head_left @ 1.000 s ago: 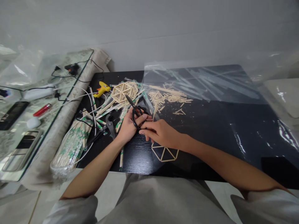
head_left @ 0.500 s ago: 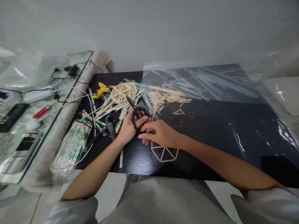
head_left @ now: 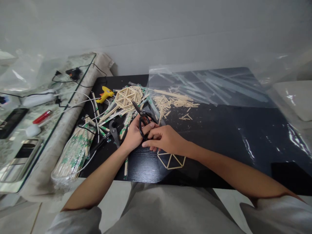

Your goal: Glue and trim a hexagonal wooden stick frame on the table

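Black scissors (head_left: 141, 128) point up and to the left, their handle loops between my two hands. My left hand (head_left: 133, 134) is wrapped round the handles from the left side. My right hand (head_left: 168, 139) reaches in from the right, its fingers curled and close together at the handles; what its fingertips hold is too small to make out. Partly under my right hand lies a flat frame of thin wooden sticks (head_left: 171, 162) with spokes meeting at a point. Behind the hands are stacked stick frames (head_left: 126, 98) and a loose pile of short sticks (head_left: 163, 104).
A yellow glue gun (head_left: 105, 94), grey-handled pliers (head_left: 114, 132) and a plastic bag of wrapped sticks (head_left: 73, 156) lie on the left of the black table (head_left: 219, 139). White cables cross there. A clear sheet (head_left: 209, 86) covers the back right.
My right hand has shifted very slightly left at the scissors. Otherwise both hands and the scissors keep nearly the same pose.
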Action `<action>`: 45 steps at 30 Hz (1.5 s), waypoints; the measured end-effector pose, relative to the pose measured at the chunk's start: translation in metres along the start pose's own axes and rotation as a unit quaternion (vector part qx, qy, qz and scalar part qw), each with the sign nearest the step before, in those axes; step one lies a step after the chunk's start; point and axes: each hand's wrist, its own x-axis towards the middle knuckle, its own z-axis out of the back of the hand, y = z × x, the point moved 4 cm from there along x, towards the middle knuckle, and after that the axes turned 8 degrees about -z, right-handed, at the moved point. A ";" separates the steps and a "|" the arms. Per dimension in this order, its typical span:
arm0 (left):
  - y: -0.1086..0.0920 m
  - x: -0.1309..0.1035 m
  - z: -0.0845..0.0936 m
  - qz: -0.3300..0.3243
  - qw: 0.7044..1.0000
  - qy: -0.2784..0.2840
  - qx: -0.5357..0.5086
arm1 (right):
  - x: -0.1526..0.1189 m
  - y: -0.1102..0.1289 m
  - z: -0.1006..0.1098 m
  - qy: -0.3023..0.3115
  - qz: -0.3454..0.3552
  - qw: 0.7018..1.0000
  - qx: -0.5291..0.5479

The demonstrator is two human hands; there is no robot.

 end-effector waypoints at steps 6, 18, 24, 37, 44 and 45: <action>0.006 0.002 0.003 0.006 0.999 0.015 -0.032 | 0.005 -0.002 0.000 0.043 -0.029 0.998 0.047; 0.008 0.001 0.006 0.020 0.999 -0.006 -0.041 | 0.001 0.007 -0.001 0.050 -0.022 0.997 0.052; 0.009 0.001 0.004 0.029 0.998 -0.002 -0.057 | 0.001 0.007 -0.002 0.038 0.004 0.999 0.032; 0.006 0.001 0.003 0.047 0.996 -0.009 -0.071 | 0.001 0.006 0.000 0.057 0.024 0.998 0.025; 0.007 0.001 0.004 0.039 0.997 -0.011 -0.069 | 0.001 0.006 -0.001 0.055 0.031 0.998 0.027; 0.008 0.001 0.004 0.038 0.997 -0.010 -0.067 | 0.001 0.006 -0.002 0.052 0.034 0.998 0.023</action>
